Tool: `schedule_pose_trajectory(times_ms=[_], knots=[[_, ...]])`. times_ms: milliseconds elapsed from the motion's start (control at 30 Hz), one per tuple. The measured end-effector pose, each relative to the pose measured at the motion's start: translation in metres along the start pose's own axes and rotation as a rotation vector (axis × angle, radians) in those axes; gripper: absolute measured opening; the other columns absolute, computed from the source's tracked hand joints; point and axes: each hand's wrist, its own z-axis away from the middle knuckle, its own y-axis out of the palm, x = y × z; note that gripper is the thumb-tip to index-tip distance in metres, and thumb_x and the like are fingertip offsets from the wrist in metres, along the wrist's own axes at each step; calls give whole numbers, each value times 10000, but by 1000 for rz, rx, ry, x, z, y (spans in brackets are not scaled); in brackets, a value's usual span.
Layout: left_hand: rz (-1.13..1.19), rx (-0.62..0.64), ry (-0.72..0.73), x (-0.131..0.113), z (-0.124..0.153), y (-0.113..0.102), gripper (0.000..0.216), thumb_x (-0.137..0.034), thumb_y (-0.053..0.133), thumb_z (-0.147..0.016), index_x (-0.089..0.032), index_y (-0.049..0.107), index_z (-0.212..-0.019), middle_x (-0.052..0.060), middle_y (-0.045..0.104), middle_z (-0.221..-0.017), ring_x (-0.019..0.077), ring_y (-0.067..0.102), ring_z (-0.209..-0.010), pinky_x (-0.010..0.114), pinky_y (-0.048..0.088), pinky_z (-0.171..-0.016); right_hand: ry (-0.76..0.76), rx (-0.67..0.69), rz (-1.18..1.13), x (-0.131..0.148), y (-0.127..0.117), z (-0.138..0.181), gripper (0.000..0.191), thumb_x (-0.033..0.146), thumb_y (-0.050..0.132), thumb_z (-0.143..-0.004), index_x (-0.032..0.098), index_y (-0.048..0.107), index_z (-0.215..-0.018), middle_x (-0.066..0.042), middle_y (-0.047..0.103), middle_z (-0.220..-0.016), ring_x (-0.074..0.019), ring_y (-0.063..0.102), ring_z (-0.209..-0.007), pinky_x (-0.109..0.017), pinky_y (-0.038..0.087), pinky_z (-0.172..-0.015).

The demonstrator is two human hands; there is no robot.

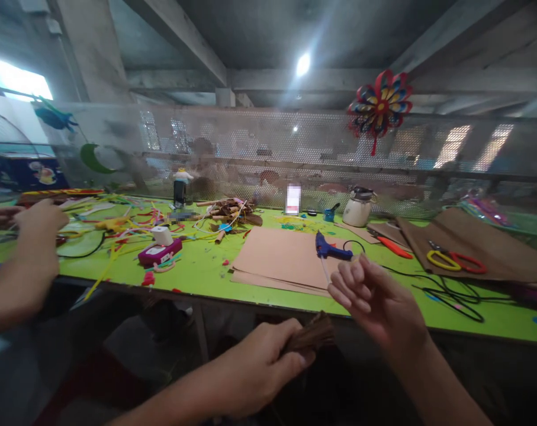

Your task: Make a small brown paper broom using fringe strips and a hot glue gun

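My left hand (pixel 263 364) is closed around a crumpled piece of brown paper (pixel 316 332), held just off the table's front edge. To the right and higher up, my right hand (pixel 386 302) is raised with its fingers curled in; whatever they may pinch cannot be made out. Behind that hand a blue glue gun (pixel 333 248) with a pale glue stick lies on a stack of light brown paper sheets (pixel 275 254). The right fingers overlap the stack's near right corner in view.
On the green table (pixel 206 275) are a purple box (pixel 160 253), a heap of brown paper pieces (pixel 232 213), a jug (pixel 357 210), an orange cutter (pixel 395 247), scissors (pixel 454 260) and a black cable (pixel 454 296). Another person's hand (pixel 41 219) works at the left.
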Motion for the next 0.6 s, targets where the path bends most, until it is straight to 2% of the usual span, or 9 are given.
schedule_pose_trajectory(times_ms=[100,233,333,433,600], knots=[[-72,-12,-58,-6,6,5,164,-324,417,-867,-205,529,-876,-1,550,-803,158,506,-746,239,351,-646,18,3,37,1,7,3,334,296,482,-907,175,554,-604,81,241,-456,-67,184,-405,-221,259,-443],[-70,-24,-25,-7,4,12,128,-289,413,-849,-211,515,-861,1,565,-797,155,500,-728,236,339,-627,-48,1,119,8,12,13,291,306,563,-872,168,581,-616,73,262,-481,-76,237,-442,-240,255,-462],[-45,-19,19,-2,2,21,114,-293,427,-836,-210,502,-856,-11,540,-750,145,479,-674,235,329,-599,-43,13,163,15,14,18,309,312,554,-882,162,598,-615,64,280,-486,-79,259,-451,-250,251,-467],[-12,-44,57,6,2,31,77,-226,429,-800,-211,481,-855,-27,493,-704,134,455,-631,231,321,-579,-35,23,204,20,15,22,316,313,548,-889,163,626,-621,50,315,-496,-83,283,-456,-257,249,-465],[-25,-38,68,15,5,39,124,-174,475,-723,-219,437,-832,-45,459,-643,123,428,-543,230,290,-516,-59,-6,287,25,14,38,305,298,566,-880,187,646,-606,8,400,-525,-109,367,-483,-265,262,-453]])
